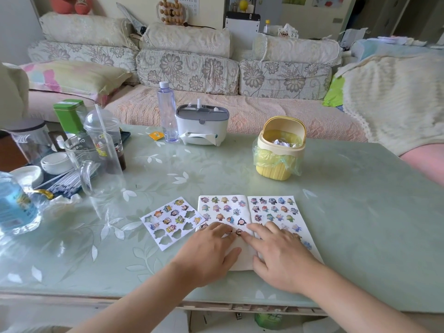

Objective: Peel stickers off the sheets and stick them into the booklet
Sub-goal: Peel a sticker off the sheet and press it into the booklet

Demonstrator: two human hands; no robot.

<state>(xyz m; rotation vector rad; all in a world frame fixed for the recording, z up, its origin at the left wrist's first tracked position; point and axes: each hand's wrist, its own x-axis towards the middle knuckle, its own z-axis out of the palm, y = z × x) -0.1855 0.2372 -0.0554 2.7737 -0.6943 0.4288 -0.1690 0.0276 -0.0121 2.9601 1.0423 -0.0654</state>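
My left hand (211, 251) and right hand (281, 258) lie flat with fingers straight, gripping nothing, on the open booklet (245, 261). I judge they pin the page and smooth down a sticker (239, 233). The sticker sheet (171, 221) waits just left on the worktop (348, 200).

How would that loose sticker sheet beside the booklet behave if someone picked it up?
The sticker sheet looks paper-thin, so it would probably flop and weigh almost nothing. Its peeled-out holes likely make it limper. On the glossy table cover, it may slide when pushed.
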